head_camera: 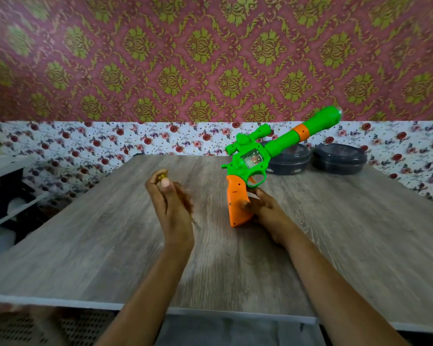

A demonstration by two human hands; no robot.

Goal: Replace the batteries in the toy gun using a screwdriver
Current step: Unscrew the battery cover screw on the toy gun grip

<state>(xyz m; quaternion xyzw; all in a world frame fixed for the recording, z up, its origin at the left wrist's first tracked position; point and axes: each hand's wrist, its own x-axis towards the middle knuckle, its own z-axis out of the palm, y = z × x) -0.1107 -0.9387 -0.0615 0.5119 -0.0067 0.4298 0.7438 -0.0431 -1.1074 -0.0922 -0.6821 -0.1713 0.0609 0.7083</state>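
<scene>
A green toy gun [273, 151] with an orange grip and an orange band on its barrel stands tilted above the wooden table [110, 245], barrel pointing up to the right. My right hand [265, 208] grips the orange handle from the right side, thumb across it. My left hand [170, 203] is raised left of the gun, blurred by motion, and pinches a small gold-coloured object [161, 177] between thumb and fingers; what that object is I cannot tell. No screwdriver is plainly visible.
Two dark round lidded containers [289, 161] [339, 158] sit at the table's far right behind the gun. A white shelf unit [8, 186] stands to the left. Patterned wallpaper covers the wall behind.
</scene>
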